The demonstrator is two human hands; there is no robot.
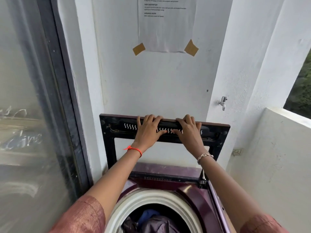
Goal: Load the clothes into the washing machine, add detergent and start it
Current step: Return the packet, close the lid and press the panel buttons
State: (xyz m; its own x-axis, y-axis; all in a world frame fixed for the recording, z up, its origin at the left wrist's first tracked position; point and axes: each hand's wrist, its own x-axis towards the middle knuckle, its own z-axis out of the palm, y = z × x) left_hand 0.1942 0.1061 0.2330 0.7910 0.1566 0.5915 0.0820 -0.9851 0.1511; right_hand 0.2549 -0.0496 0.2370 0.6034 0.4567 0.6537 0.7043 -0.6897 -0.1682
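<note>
White-painted wall [151, 81] forms a narrow recess, and the washing machine [198, 195] stands against it. The lid [217, 132] is raised upright, with its dark inner frame facing the camera and the wall visible through its window. Whether the lid touches the wall cannot be determined.

- Above the lid: a printed sheet of paper [166, 27], fixed to the wall with brown tape [139, 48] at its lower corners.
- Right of the lid: a metal tap [222, 102] on the side wall and, farther right, a low white parapet [277, 148].
- Left of the lid: a dark-framed glass door [25, 115].

The left hand [149, 127] and right hand [189, 129] both grip the lid's top edge, side by side near its middle. The fingers curl over the edge. The thumbs lie on the inner face, with their tips almost meeting. A red thread [134, 150] circles the left wrist and a chain bracelet [204, 155] the right.

Below the lid, the drum rim [151, 197] is uncovered. The clothes [154, 222], dark purple and blue fabric, lie inside the drum. Both forearms pass above the drum opening.

The lid's left edge is close to the door frame. Its right edge is near the side-wall corner, and open room lies beyond it toward the parapet.
</note>
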